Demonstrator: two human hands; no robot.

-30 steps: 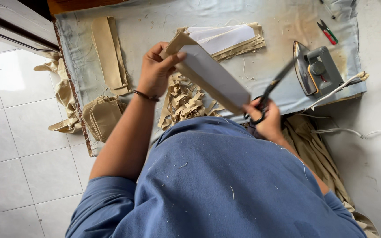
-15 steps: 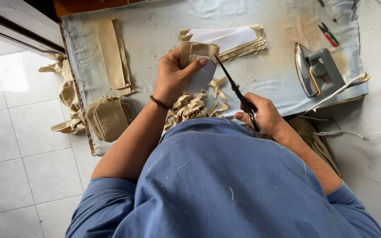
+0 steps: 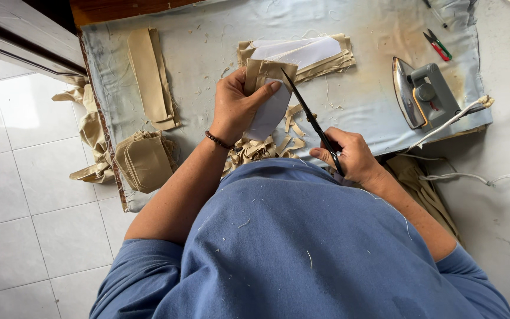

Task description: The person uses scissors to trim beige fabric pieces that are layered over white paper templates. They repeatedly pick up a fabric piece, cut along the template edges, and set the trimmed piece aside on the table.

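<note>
Scissors (image 3: 311,121) raised to fabric piece (image 3: 270,97), right hand (image 3: 352,156) grip, blade tips hidden

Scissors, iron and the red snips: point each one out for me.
scissors (image 3: 309,117), head view, middle of the black blades
iron (image 3: 423,94), head view, grey handle
red snips (image 3: 438,45), head view, where the blades cross

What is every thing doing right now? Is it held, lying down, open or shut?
Left hand: shut on the fabric piece.
Fabric piece: held up, tan folded over white.
Right hand: shut on the scissors.
Scissors: tip up against the fabric piece.
Iron: standing on the cloth, untouched.
Snips: lying on the cloth.
Scraps: heaped loose.
Cut pieces: stacked at the edge.
Strips: lying flat.
</note>
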